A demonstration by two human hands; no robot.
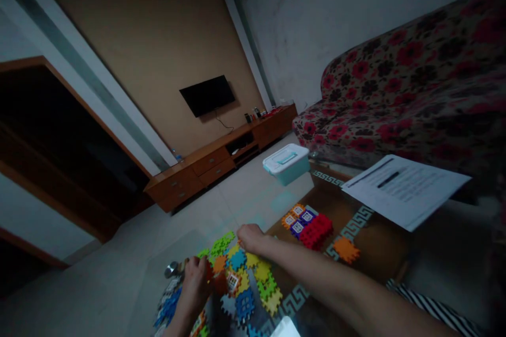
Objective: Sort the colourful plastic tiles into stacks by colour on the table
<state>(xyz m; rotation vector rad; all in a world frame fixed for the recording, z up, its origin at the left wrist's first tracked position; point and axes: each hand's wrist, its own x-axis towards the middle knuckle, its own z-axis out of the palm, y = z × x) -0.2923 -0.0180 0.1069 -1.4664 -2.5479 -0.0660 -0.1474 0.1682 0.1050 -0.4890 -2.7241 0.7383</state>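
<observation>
In the head view, a dim room tilts behind a glass-topped worktop (297,296) with a patterned border, where two bare hands reach among brightly coloured, notched plastic tiles (237,259). These loose tiles, in yellow, green, blue and orange, spread across the near middle, overlapping, some lying between the forearms; the scatter perhaps leaves them within easy reach of both hands. The left hand (193,278) is at the left of the spread, fingers curled down beside an orange-red tile; its grip looks narrow, but whether it holds anything I cannot tell. The right hand (250,238) reaches in from the right to the far edge of the spread, fingers bent beside yellow tiles; its fingertips are too blurred to tell whether the grip is closed on one. Left of the left hand are a shiny metal object (171,269) and a blue tile pile (169,306). To the right, beyond the right forearm, orange, purple and red tiles sit in a compact block (307,225), apparently grouped by colour, with a single orange tile (347,250) lying near it. A lidded turquoise box (288,164) stands at the far end, likely out of the way, and a printed sheet (405,189) lies at the right, before a flowered sofa (395,89).
</observation>
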